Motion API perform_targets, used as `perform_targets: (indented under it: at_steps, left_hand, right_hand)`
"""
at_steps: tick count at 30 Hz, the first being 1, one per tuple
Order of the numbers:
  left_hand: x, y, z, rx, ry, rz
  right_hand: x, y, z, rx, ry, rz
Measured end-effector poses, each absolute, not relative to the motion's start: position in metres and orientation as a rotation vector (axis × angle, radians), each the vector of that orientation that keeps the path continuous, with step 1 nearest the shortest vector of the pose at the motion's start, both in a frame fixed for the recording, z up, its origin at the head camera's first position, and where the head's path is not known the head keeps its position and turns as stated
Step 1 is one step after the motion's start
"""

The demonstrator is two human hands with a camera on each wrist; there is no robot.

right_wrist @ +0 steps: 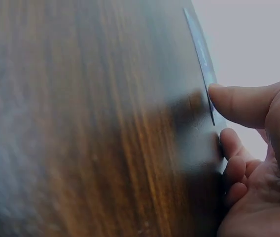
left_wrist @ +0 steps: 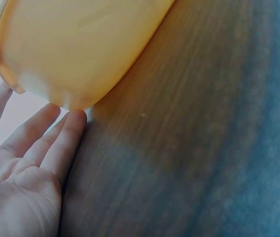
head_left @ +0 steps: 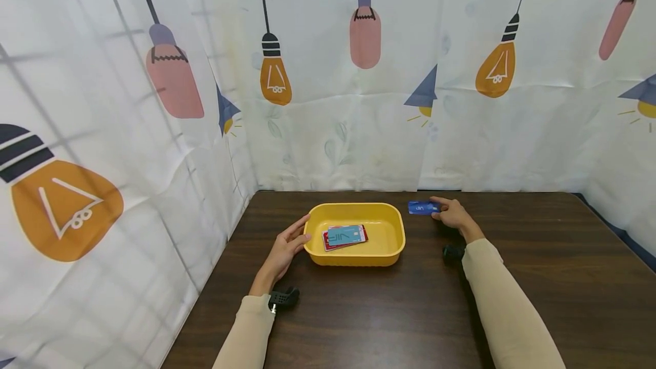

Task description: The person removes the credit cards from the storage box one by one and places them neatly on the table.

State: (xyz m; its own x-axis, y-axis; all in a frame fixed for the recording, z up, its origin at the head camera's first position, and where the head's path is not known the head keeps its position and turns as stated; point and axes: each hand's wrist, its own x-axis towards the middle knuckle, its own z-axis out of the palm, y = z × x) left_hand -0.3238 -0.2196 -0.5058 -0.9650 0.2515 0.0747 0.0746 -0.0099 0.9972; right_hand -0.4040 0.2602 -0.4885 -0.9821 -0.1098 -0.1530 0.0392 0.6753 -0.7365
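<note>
My right hand [head_left: 453,214] is at the back of the table, thumb and index finger pinching the right end of a blue plastic card [head_left: 421,208] by its long edges. In the right wrist view the thumb presses against the near edge of this thin card, which shows nearly edge-on; the other fingers curl beneath. Left of it stands a yellow plastic tub [head_left: 359,261]. My left hand [head_left: 283,248] touches the tub's left end with extended fingers, fingertips against the outer wall. Inside the tub a teal chip card [head_left: 342,236] overlaps a red card [head_left: 332,246].
The dark wood-grain table [head_left: 379,318] reaches back to a white curtain [head_left: 328,147] printed with lamps, which also hangs along the left side. Each wrist wears a dark strapped device, such as the left wrist device [head_left: 285,298].
</note>
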Motion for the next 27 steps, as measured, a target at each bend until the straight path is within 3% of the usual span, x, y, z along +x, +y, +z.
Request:
perform_targets:
  at_steps: [19, 27]
  left_hand:
    - [-0.323, -0.220, -0.503, 0.388, 2.076, 2.130]
    - [-0.323, -0.222, -0.503, 0.356, 2.076, 2.119]
  right_hand:
    - [-0.378, 0.255, -0.487, -0.013, 2.615, -1.568]
    - [-0.363, 0.226, -0.472, -0.130, 2.727, -1.688]
